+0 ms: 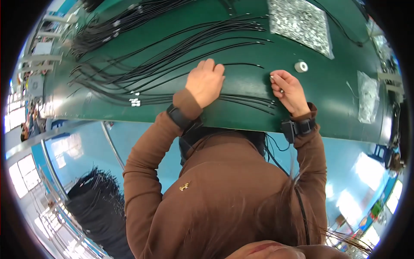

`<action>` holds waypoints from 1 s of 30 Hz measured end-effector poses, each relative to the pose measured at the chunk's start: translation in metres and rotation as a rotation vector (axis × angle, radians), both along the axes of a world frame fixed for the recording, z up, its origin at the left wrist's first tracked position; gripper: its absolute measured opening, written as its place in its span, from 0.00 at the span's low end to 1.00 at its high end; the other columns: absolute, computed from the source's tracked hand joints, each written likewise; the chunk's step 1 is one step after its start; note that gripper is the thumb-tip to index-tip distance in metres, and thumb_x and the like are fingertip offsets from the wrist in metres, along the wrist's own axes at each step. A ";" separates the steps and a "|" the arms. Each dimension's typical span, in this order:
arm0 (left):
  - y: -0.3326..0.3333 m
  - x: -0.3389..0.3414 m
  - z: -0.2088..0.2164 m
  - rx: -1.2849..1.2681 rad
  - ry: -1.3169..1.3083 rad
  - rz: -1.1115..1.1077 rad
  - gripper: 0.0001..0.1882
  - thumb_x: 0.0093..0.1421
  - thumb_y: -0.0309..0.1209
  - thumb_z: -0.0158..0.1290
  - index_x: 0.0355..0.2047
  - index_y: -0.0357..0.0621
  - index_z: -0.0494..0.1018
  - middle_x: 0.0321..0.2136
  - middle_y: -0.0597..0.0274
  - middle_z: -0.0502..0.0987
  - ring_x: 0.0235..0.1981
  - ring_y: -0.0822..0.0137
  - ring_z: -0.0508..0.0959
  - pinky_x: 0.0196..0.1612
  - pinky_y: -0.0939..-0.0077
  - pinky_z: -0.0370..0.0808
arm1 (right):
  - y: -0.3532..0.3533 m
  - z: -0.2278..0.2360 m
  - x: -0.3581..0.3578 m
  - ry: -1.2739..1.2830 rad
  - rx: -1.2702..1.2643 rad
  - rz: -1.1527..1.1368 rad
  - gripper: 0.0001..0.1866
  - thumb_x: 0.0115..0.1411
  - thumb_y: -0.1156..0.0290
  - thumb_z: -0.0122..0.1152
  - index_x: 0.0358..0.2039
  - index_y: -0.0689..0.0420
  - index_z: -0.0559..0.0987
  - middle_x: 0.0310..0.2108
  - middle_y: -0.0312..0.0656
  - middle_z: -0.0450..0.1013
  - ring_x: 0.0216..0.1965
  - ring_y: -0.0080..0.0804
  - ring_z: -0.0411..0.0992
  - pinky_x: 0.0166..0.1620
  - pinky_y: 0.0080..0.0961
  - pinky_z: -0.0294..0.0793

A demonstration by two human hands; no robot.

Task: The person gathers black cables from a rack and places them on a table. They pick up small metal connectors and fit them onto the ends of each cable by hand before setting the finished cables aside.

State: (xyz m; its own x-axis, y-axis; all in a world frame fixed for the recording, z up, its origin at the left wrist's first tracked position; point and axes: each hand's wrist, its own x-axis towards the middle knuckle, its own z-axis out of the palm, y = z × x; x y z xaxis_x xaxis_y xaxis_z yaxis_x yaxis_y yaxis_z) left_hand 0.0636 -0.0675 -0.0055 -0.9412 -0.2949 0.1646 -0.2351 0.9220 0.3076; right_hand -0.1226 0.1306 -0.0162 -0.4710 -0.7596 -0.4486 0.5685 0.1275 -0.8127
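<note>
My left hand point(205, 83) is curled over the green table, its fingers closed on a thin black cable point(243, 64) whose end sticks out to the right. Just below that hand, several black cables point(248, 99) run side by side, with white tags point(135, 102) at their left part. My right hand point(288, 90) is closed, with a small silvery piece point(272, 77) pinched between thumb and forefinger. Another shiny bit shows among its curled fingers. Beyond my hands lies a loose spread of more black cables point(172, 54), their tips pointing right.
A clear bag of small silvery parts point(299, 26) lies at the far right. Nearer are a white tape roll point(301, 67) and a crumpled plastic bag point(368, 97). Thick cable bundles point(114, 30) lie far left. A dark cable heap point(97, 207) hangs below the table's front edge.
</note>
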 end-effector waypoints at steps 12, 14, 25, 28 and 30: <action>0.035 -0.068 -0.005 0.336 0.234 -0.126 0.05 0.56 0.27 0.53 0.30 0.44 0.68 0.29 0.57 0.68 0.27 0.52 0.74 0.27 0.60 0.72 | -0.002 0.001 0.000 -0.103 -0.079 -0.160 0.05 0.64 0.72 0.54 0.36 0.60 0.73 0.31 0.36 0.70 0.26 0.17 0.64 0.24 0.10 0.62; 0.038 -0.067 0.000 0.422 0.308 -0.102 0.05 0.55 0.25 0.54 0.29 0.42 0.68 0.28 0.57 0.69 0.26 0.55 0.74 0.27 0.66 0.72 | -0.005 -0.002 0.003 -0.109 -0.103 -0.163 0.05 0.64 0.72 0.54 0.36 0.60 0.73 0.31 0.36 0.70 0.26 0.17 0.64 0.25 0.10 0.63; 0.041 -0.061 -0.002 0.364 0.342 -0.095 0.06 0.55 0.23 0.54 0.30 0.42 0.67 0.28 0.57 0.69 0.25 0.54 0.74 0.25 0.65 0.71 | -0.010 -0.003 0.014 -0.275 -0.257 -0.191 0.05 0.62 0.73 0.57 0.35 0.61 0.73 0.30 0.37 0.70 0.27 0.18 0.66 0.26 0.12 0.65; 0.043 -0.058 -0.003 0.359 0.358 -0.111 0.06 0.55 0.22 0.53 0.30 0.42 0.67 0.28 0.56 0.69 0.25 0.53 0.73 0.25 0.65 0.71 | -0.012 0.000 0.021 -0.145 -0.203 -0.191 0.06 0.63 0.72 0.56 0.35 0.61 0.73 0.31 0.37 0.69 0.27 0.18 0.64 0.26 0.11 0.63; 0.044 -0.057 -0.004 0.348 0.362 -0.119 0.05 0.55 0.22 0.53 0.29 0.41 0.66 0.28 0.55 0.69 0.25 0.52 0.73 0.25 0.66 0.71 | -0.012 0.000 0.024 0.027 -0.096 -0.134 0.06 0.62 0.72 0.57 0.35 0.61 0.74 0.31 0.36 0.69 0.27 0.18 0.64 0.25 0.11 0.63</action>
